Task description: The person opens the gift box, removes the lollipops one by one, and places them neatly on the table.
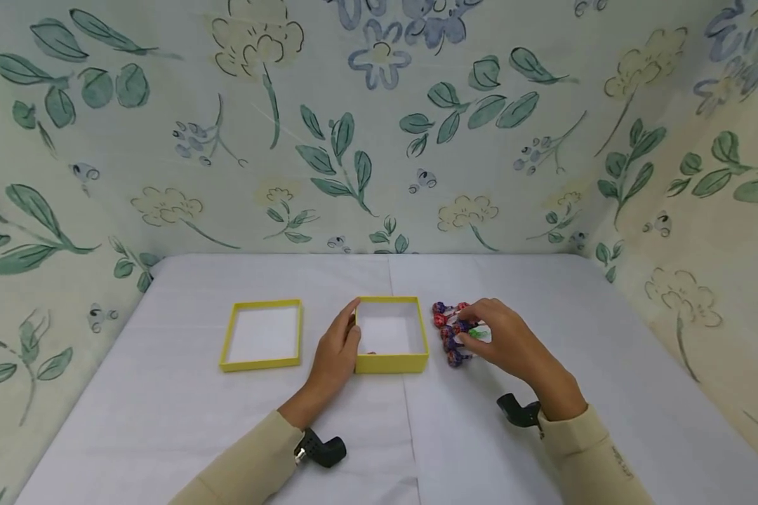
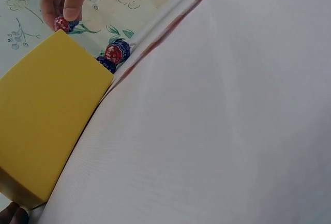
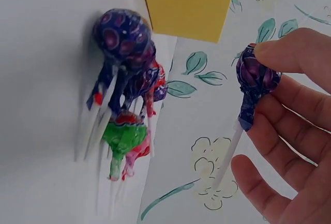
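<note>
My right hand [image 1: 508, 340] pinches a lollipop [image 3: 258, 76] in a dark purple wrapper between thumb and fingers, its white stick slanting down. Below that hand lies a group of lollipops [image 1: 453, 358] on the cloth, in purple, red and green wrappers with white sticks. To their left stands an open yellow box [image 1: 391, 363] with a white inside. A small reddish bit shows just behind its front wall. My left hand [image 1: 333, 358] rests against the box's left side, fingers extended along it. In the left wrist view, only its fingertips [image 2: 14, 214] show, by the box's edge.
A shallow yellow-rimmed lid [image 1: 261, 365] with a white inside lies on the left, beyond my left hand. White cloth [image 1: 183, 407] covers the table. Leaf-and-flower printed fabric [image 1: 366, 210] rises behind the table and on both sides.
</note>
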Demonstrator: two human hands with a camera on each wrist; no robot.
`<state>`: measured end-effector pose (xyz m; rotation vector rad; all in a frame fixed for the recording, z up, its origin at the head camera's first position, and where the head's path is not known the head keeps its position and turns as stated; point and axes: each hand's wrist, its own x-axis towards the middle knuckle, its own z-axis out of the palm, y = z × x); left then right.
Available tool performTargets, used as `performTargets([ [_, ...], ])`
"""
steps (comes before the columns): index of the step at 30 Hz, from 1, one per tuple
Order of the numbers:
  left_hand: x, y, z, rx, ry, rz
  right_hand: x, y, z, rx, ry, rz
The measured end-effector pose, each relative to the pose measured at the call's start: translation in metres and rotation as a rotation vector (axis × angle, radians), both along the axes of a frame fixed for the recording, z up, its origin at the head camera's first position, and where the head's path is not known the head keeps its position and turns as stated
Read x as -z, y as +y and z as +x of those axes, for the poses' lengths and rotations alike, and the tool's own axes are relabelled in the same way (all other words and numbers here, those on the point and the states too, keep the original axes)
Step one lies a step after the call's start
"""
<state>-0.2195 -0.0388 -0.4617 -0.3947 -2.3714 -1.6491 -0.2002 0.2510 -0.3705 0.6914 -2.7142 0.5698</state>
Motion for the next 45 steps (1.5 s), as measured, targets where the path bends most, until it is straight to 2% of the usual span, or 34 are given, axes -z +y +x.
performTargets([
  [8,0.002,-0.003,0.001,0.005,0.003,-0.002,0.007,0.015,0.002,0.062,-0.103,0.024],
  [21,0.003,-0.004,-0.002,0.002,0.002,0.003,0.012,0.025,-0.005,0.043,-0.286,0.094],
  [31,0.005,-0.002,-0.001,0.004,-0.024,-0.003,0.021,0.028,-0.006,0.104,-0.316,0.155],
  [37,0.004,0.000,-0.004,0.009,0.010,0.003,0.022,0.027,-0.007,0.109,-0.287,0.187],
  [45,0.003,0.001,-0.005,0.001,-0.016,0.009,0.020,0.029,-0.008,0.114,-0.317,0.202],
])
